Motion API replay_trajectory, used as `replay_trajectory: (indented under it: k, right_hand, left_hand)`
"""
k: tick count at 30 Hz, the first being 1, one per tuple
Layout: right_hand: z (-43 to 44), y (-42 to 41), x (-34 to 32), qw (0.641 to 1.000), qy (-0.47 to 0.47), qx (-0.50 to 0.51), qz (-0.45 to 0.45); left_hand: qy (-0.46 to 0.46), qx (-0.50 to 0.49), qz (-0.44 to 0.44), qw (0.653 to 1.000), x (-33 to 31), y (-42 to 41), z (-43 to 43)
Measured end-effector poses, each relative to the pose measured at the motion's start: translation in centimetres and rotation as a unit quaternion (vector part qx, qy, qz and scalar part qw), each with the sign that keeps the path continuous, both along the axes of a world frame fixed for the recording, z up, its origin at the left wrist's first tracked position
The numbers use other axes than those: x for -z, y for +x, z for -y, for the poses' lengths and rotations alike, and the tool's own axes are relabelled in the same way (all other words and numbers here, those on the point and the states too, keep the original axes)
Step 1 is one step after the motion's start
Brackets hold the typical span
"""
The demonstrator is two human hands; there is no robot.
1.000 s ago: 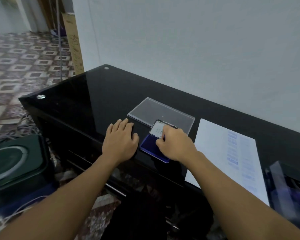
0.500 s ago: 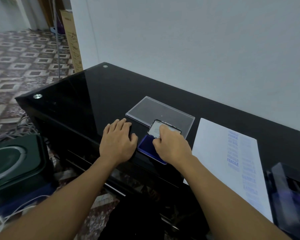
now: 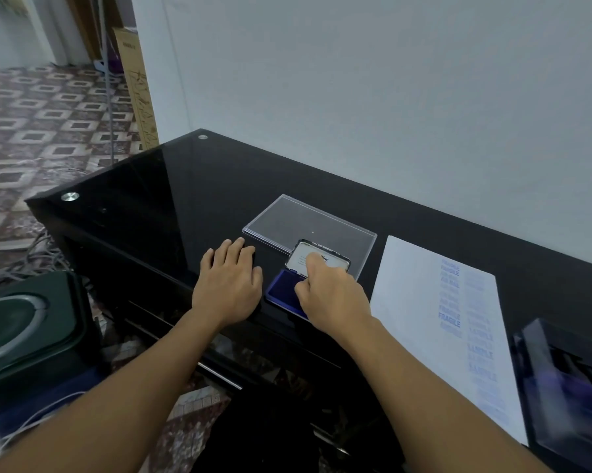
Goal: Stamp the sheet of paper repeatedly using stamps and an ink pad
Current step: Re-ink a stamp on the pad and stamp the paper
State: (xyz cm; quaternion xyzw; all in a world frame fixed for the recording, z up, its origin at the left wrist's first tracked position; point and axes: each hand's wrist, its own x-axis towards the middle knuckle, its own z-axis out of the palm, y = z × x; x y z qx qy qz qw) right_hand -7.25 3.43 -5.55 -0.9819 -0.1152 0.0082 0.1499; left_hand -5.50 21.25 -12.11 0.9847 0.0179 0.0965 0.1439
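**Figure 1. Charging the stamp at the ink pad**

The blue ink pad (image 3: 282,291) lies open at the near edge of the black glass table (image 3: 185,199). On its far half sits a dark-rimmed, white-labelled piece, which we take for the stamp (image 3: 299,259), set there to pick up ink. The right hand (image 3: 332,295) has its fingers curled and pinches this piece from above. What lies under the hand we cannot see.

The left hand (image 3: 228,285) rests flat on the glass with straight fingers, just beside the pad's left edge. We judge that it steadies the pad.

The sheet (image 3: 414,302) lies near on the right, within easy reach, and already carries 2 columns of blue imprints. A clear lid (image 3: 298,223) lies flat behind the pad, and a dark tray (image 3: 567,377) stands beyond the sheet.
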Motion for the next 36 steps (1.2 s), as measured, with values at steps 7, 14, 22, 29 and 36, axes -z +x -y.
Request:
replay_trajectory:
  k: [7, 14, 22, 29, 36]
  right_hand:
    - [-0.2, 0.8, -0.5, 1.000, 0.002, 0.008, -0.028]
    - [-0.1, 0.8, -0.6, 0.999, 0.010, 0.016, -0.034]
    - [0.0, 0.7, -0.6, 0.999, 0.032, 0.023, -0.031]
    - [0.5, 0.5, -0.7, 0.996, 0.067, 0.043, -0.033]
    - [3.8, -1.6, -1.4, 0.990, 0.120, 0.065, -0.033]
  left_hand:
    - [0.001, 0.002, -0.005, 1.000, -0.1, 0.0, 0.0]
    - [-0.006, -0.001, -0.002, 1.000, -0.2, -0.2, 0.0]
    - [-0.010, -0.003, 0.008, 1.000, -0.1, -0.2, 0.0]
    - [-0.028, -0.001, 0.009, 1.000, -0.1, -0.3, -0.1]
    - [-0.187, -0.021, 0.012, 0.982, -2.2, 0.1, -0.1]
